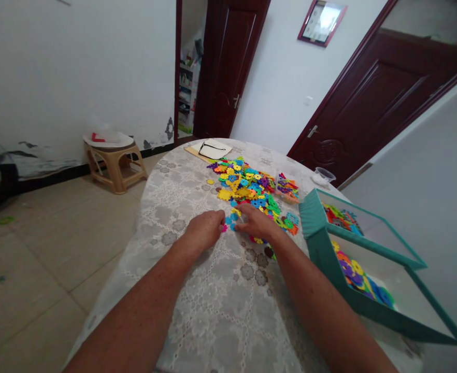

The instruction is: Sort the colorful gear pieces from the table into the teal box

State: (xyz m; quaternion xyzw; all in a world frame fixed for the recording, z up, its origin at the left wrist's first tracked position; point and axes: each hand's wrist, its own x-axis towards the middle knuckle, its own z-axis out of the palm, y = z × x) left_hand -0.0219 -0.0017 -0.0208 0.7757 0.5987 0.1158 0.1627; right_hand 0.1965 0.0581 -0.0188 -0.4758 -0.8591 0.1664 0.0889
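My left hand [207, 229] is closed above the lace-patterned tablecloth, with a pink flower-shaped plastic piece [224, 228] at its fingertips. Just right of it are small blue flower-shaped pieces [228, 220]. My right hand [257, 223] reaches in from the other side with thumb and forefinger apart. Its thumb is beside a blue piece [233, 227], and its forefinger is at a yellow piece [236, 212]. Whether these small pieces are joined is too small to tell. Beyond both hands spreads a heap of multicoloured flower-shaped pieces [247, 184], partly hidden by my right hand.
On the right stands a teal two-compartment box [317, 254] with coloured pieces inside. A clear tub of pieces [287, 187] and a clear plastic bowl [325, 175] are farther back. Glasses [212, 150] lie on paper at the far edge. A stool [115, 165] stands by the wall.
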